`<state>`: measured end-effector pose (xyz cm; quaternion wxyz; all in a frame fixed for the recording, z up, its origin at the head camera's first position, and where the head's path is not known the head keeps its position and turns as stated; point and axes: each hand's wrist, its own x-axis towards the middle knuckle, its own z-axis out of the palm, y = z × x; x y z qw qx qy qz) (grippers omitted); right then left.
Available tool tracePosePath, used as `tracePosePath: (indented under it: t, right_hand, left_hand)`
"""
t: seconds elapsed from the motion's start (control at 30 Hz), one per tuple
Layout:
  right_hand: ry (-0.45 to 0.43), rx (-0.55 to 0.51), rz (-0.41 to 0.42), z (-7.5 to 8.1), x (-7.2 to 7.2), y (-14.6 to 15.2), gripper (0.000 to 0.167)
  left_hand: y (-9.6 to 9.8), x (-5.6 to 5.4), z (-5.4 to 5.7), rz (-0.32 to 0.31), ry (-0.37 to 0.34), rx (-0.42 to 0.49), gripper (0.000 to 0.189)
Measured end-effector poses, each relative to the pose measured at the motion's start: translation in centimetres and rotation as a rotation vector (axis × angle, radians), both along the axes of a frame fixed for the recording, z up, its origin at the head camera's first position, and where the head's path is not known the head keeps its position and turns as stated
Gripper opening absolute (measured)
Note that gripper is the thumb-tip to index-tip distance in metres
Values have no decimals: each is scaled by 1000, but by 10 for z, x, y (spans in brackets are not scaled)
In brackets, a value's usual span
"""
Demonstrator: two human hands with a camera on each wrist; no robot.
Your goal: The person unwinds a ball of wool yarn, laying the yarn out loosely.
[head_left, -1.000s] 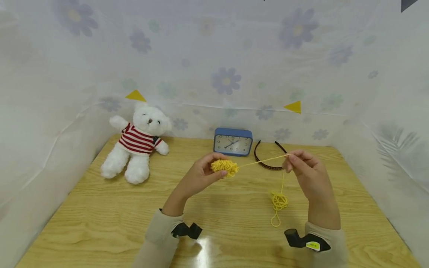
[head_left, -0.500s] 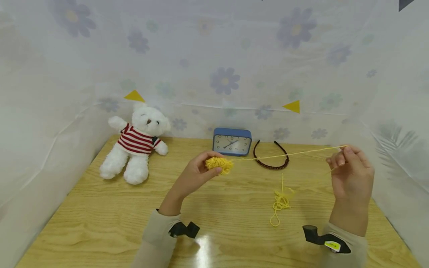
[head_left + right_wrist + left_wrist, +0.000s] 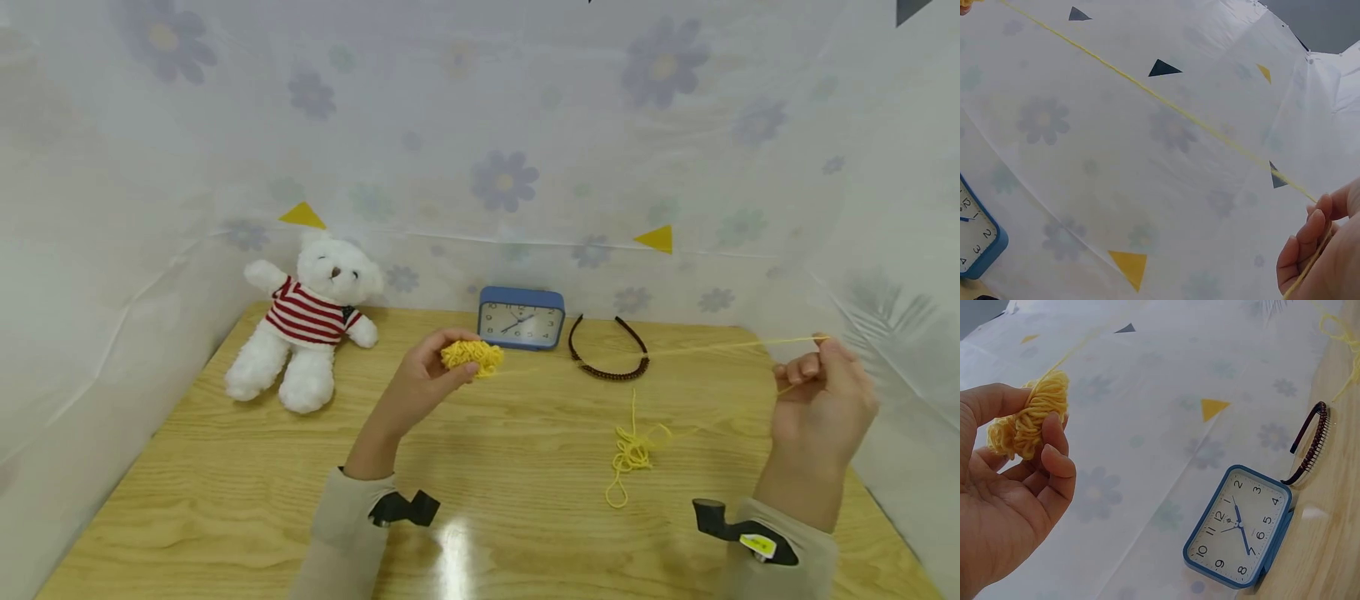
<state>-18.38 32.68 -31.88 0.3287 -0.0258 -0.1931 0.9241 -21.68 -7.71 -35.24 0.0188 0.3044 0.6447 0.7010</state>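
Note:
My left hand point(image 3: 427, 375) grips a small bundle of yellow yarn point(image 3: 472, 357) between thumb and fingers, raised over the table. In the left wrist view the bundle point(image 3: 1038, 415) shows many wound loops. From it a single strand point(image 3: 1147, 92) stretches to my right hand point(image 3: 821, 404), far out on the right, whose thumb and forefinger pinch it. The strand also runs across the curled fingers of that hand, as the right wrist view shows. On the table between the hands lies a loose tangle of yarn point(image 3: 633, 450) with a loop at its front.
A blue alarm clock point(image 3: 521, 318) stands at the back middle of the wooden table point(image 3: 225, 500). Right of it lies a dark beaded headband point(image 3: 611, 375). A white teddy bear point(image 3: 306, 321) in a striped shirt sits at the back left, against the flowered curtain point(image 3: 420, 150).
My right hand has moved far to the right, drawing the strand out longer. The left hand with the bundle has shifted a little left. The tangle on the table has loosened slightly.

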Motion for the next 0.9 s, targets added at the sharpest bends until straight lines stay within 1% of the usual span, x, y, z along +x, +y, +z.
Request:
tracePosePath:
  t: [0.17,0.3,0.37,0.43,0.47,0.53,0.6,0.67,0.77,0.83,0.9]
  right_hand:
    - [-36,-59,-56,0,1,9,5]
    - [-43,-58,-66,-1,-1,10,5]
    - [-31,-33,-47,-2,-2,8,6]
    - [-14,3,-9,-4,-3,5,8]
    - [-6,27,18,-4,-3,4,9]
    - [-10,109,77,-5,-4,1,10]
    - [-36,237,152,-8,-5,-1,11]
    - [-86,428,220,-11,-6,-2,11]
    - [-178,777,294,-17,-8,-3,9]
    - [-239,1002,322,-21,-10,-3,9]
    - [-318,1243,346,-24,-13,-3,10]
  left_hand:
    - [-2,0,2,13,-13,1,32]
    - [-3,0,2,19,-16,-4,32]
    - [-3,0,2,25,-16,-11,31]
    - [-3,0,2,36,-15,-18,31]
    - [-3,0,1,39,-15,-20,31]
    - [-3,1,2,46,-18,-22,30]
    - [-2,0,1,47,-22,-21,30]
    - [-1,1,1,42,-29,-18,30]
    - [0,1,1,33,-42,-9,31]
    - [1,0,1,24,-51,3,33]
    - [1,-1,0,15,-55,13,35]
